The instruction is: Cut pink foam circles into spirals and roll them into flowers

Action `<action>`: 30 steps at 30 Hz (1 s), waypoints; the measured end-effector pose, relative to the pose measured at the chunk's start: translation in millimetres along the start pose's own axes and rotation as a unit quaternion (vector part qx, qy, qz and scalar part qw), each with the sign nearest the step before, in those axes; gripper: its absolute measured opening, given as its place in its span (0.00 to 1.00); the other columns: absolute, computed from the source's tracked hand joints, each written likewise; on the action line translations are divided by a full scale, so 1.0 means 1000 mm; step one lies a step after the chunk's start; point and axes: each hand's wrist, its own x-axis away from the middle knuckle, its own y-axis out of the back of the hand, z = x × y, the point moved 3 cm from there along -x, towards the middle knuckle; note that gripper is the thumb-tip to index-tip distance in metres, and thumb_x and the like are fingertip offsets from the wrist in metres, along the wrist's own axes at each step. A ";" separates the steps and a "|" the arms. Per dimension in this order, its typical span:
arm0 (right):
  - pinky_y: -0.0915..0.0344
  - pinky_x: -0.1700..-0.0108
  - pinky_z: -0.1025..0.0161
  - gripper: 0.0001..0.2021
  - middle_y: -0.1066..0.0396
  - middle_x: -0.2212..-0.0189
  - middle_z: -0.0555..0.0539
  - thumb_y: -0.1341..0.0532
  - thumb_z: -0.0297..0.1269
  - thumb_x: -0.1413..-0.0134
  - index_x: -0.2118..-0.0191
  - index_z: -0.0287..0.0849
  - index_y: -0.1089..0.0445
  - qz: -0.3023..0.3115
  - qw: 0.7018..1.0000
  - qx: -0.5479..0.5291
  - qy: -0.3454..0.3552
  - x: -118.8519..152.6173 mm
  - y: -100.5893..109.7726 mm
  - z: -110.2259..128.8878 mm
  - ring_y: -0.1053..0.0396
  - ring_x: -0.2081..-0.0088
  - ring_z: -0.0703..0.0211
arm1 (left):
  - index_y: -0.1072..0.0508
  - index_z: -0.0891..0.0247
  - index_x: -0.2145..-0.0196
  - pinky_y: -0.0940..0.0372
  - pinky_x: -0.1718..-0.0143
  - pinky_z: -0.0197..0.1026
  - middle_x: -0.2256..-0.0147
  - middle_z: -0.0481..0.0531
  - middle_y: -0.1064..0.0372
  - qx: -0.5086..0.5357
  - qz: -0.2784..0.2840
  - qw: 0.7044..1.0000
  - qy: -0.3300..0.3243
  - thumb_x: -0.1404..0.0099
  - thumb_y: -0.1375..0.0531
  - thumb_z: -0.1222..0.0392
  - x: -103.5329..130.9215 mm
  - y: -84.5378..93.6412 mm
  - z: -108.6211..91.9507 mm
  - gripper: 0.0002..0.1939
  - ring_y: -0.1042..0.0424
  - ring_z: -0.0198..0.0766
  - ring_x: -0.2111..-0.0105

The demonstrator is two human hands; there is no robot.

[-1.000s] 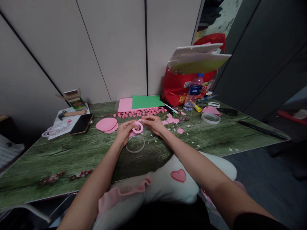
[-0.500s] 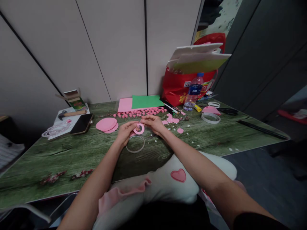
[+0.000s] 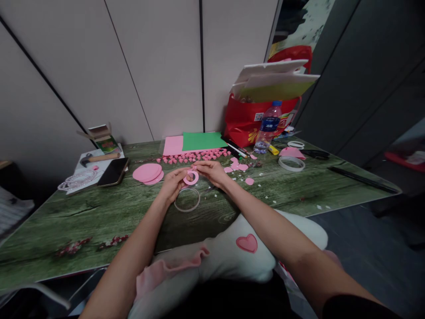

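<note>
My left hand (image 3: pixel 171 184) grips a flat pink ring (image 3: pixel 196 179) by its left side, with the hole facing me. At the ring's upper edge the fingers of my right hand (image 3: pixel 212 172) are pinched together; a bit of pink shows at the fingertips, too small to name. Just below the ring, a thin whitish hoop (image 3: pixel 187 211), like a narrow tape roll, lies by my left hand. Left of my hands is a stack of pink paper discs (image 3: pixel 146 173). Beyond them small pink hearts (image 3: pixel 199 156) lie in rows.
Pink scraps (image 3: pixel 242 167) and white bits lie right of my hands. A wide tape roll (image 3: pixel 291 168), water bottle (image 3: pixel 268 128) and red bag (image 3: pixel 241 119) stand farther right. On the left are a phone (image 3: pixel 113 172), hammer (image 3: pixel 104 157) and bead string (image 3: pixel 76 179). Green paper (image 3: pixel 204 141) lies against the wall.
The pink ring and the fingertips of both hands have shifted slightly left. My right fingertips sit a little lower at the ring's top. The things on the table have not moved.
</note>
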 end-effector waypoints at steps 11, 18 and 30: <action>0.38 0.66 0.63 0.13 0.31 0.79 0.53 0.32 0.35 0.75 0.75 0.39 0.30 -0.026 1.000 0.014 0.009 -0.001 0.003 -0.003 0.35 0.76 0.68 | 0.28 0.70 0.70 0.37 0.69 0.33 0.75 0.50 0.31 -0.026 0.072 0.997 0.007 0.52 0.38 0.63 0.002 -0.005 0.003 0.11 0.33 0.29 0.75; 0.38 0.63 0.64 0.11 0.29 0.75 0.51 0.33 0.35 0.73 0.76 0.39 0.29 -0.034 0.999 0.001 0.008 -0.001 0.001 0.000 0.34 0.73 0.67 | 0.28 0.70 0.68 0.36 0.71 0.34 0.72 0.52 0.31 -0.032 0.074 0.997 0.018 0.52 0.37 0.63 0.000 0.000 0.006 0.12 0.33 0.29 0.76; 0.37 0.64 0.64 0.13 0.29 0.75 0.51 0.33 0.34 0.73 0.73 0.40 0.29 -0.009 1.000 0.022 0.003 -0.002 0.003 -0.004 0.34 0.74 0.67 | 0.28 0.70 0.68 0.35 0.74 0.32 0.71 0.53 0.31 -0.031 0.062 0.997 0.022 0.52 0.37 0.63 0.000 0.000 0.006 0.12 0.33 0.29 0.76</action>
